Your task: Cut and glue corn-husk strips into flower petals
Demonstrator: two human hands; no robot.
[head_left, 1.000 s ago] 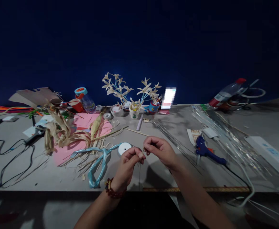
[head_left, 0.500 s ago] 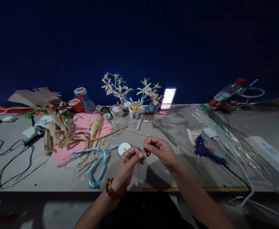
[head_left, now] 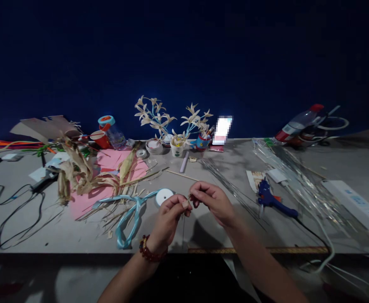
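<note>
Above the front middle of the table, my left hand and my right hand meet fingertip to fingertip, both closed in a pinch. Between them is a small pale piece, mostly covered by the fingers. Out from under my left hand a thin dark wire hangs straight down. Beside my left hand lies a white spool with light blue ribbon looped across the table. Several loose thin wires stretch out behind my right hand.
Dried corn husks lie on pink paper to the left. White-petalled flower stems stand in a cup at the back. A blue glue gun with its cord and a power strip are on the right.
The wire below my left hand now shows as a longer straight line. Both hands keep almost the same place and pinch.
</note>
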